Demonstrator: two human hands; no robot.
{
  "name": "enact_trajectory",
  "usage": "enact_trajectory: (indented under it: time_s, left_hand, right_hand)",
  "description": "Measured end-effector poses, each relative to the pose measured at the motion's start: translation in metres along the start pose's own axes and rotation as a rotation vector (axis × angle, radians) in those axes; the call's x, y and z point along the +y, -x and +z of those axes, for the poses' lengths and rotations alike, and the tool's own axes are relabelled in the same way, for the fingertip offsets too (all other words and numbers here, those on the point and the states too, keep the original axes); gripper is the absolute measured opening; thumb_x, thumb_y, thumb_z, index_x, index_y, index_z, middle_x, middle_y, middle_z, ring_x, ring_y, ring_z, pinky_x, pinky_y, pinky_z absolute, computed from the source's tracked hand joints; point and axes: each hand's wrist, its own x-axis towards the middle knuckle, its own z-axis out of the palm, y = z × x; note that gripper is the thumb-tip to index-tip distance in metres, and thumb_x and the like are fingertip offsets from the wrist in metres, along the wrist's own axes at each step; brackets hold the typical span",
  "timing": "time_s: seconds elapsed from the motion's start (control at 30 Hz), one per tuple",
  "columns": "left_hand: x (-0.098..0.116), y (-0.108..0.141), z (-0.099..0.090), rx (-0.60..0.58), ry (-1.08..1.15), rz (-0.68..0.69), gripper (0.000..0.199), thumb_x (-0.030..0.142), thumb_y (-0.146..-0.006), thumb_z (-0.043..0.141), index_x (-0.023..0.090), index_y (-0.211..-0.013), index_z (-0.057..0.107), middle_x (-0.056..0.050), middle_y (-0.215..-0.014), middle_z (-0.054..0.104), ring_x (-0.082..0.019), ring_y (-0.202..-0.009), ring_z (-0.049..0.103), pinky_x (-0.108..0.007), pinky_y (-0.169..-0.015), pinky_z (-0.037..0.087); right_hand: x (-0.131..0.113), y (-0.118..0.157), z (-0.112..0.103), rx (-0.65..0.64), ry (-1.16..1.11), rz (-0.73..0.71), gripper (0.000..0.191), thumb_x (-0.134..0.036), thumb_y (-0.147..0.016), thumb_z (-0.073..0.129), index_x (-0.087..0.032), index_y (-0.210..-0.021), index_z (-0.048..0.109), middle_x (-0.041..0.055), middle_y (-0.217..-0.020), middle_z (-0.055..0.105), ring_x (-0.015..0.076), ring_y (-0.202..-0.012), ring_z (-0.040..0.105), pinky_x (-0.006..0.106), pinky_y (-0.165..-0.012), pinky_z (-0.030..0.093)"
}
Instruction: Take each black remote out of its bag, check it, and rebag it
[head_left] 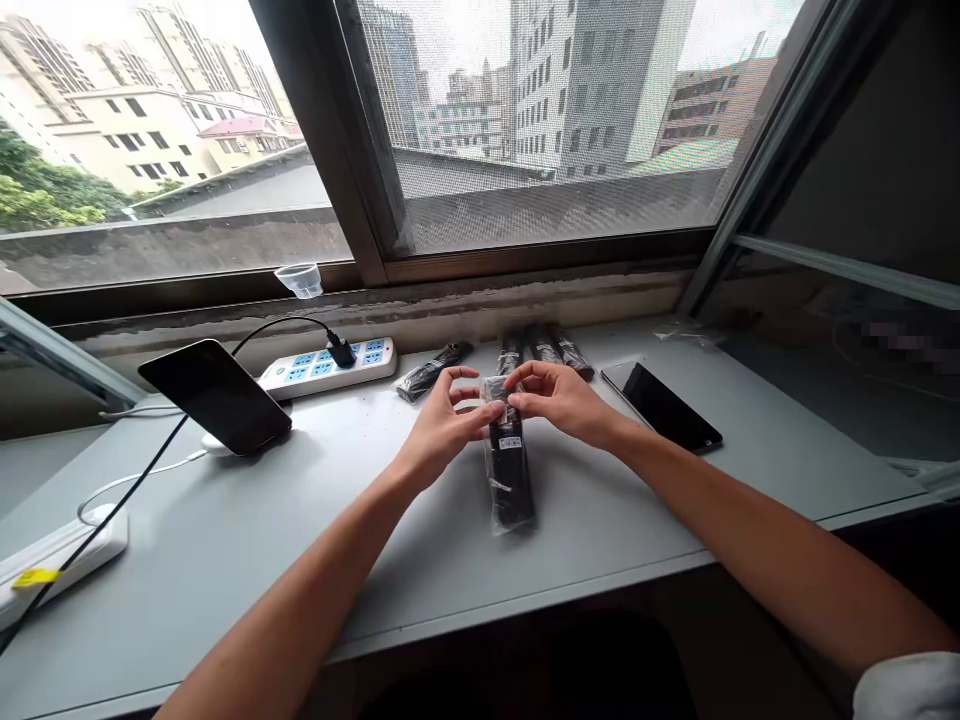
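A long black item in a clear plastic bag (511,475), with a small white label on it, lies upright in the view at the middle of the grey table (300,560). My left hand (448,422) pinches the bag's far end from the left, thumb on the plastic. From the right, my right hand (561,402) pinches the same end with thumb and index finger. Just beyond my hands are several more bagged black items (546,345), and another bagged black item (431,372) rests to their left.
A tablet on a stand (217,395) and a power strip (326,368) are at the left. Another white strip (67,560) sits at the left edge with cables. A black flat device (661,405) lies right. A plastic cup (300,280) stands by the window.
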Motion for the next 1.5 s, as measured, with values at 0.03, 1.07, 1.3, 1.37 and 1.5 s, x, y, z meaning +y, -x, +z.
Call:
enact_trajectory:
  time_s: [0.03,1.07,1.3,1.37,1.5]
  left_hand:
    - [-0.001,0.000,-0.001,-0.006,-0.011,0.010,0.078,0.047,-0.072,0.094,0.028,-0.133,0.050,-0.009,-0.126,0.057,-0.020,-0.096,0.070,-0.034,-0.079,0.060]
    - [-0.001,-0.137,-0.021,0.440,-1.074,0.261,0.037,0.029,-0.094,0.061,0.019,-0.129,0.068,-0.019,-0.142,0.060,-0.038,-0.137,0.052,-0.045,-0.113,0.041]
    - [0.011,-0.070,-0.066,0.384,-1.308,-0.125,0.061,0.044,-0.076,0.078,0.014,-0.126,0.061,-0.026,-0.127,0.066,-0.047,-0.126,0.060,-0.049,-0.096,0.050]
    - [0.012,-0.059,-0.075,0.358,-1.299,-0.135,0.059,0.040,-0.075,0.077,0.017,-0.127,0.059,-0.021,-0.122,0.069,-0.042,-0.121,0.064,-0.044,-0.093,0.051]
    - [0.019,-0.044,-0.088,0.459,-1.085,0.132,0.063,0.037,-0.075,0.078,0.018,-0.131,0.057,-0.014,-0.120,0.071,-0.031,-0.111,0.069,-0.038,-0.090,0.054]
  right_hand:
    - [0.000,0.000,0.001,0.001,-0.014,-0.003,0.029,-0.036,-0.081,0.085,-0.020,-0.101,0.072,0.0018,-0.088,0.074,0.0193,-0.085,0.073,0.038,-0.086,0.062]
    - [-0.002,0.000,-0.003,0.088,0.299,-0.052,0.023,-0.042,-0.092,0.071,-0.024,-0.107,0.072,0.0087,-0.145,0.061,0.0253,-0.115,0.068,0.035,-0.085,0.057]
    - [0.002,-0.001,-0.006,0.102,0.340,-0.052,0.025,-0.043,-0.092,0.071,-0.023,-0.107,0.073,0.0097,-0.139,0.065,0.0253,-0.113,0.068,0.036,-0.087,0.055]
    - [0.003,-0.002,-0.006,0.096,0.340,-0.038,0.026,-0.043,-0.092,0.072,-0.023,-0.108,0.073,0.0097,-0.134,0.068,0.0257,-0.113,0.067,0.036,-0.086,0.056]
    - [0.001,-0.004,-0.006,0.096,0.283,-0.002,0.020,-0.037,-0.092,0.072,-0.022,-0.105,0.074,0.0084,-0.118,0.072,0.0237,-0.107,0.067,0.035,-0.083,0.058]
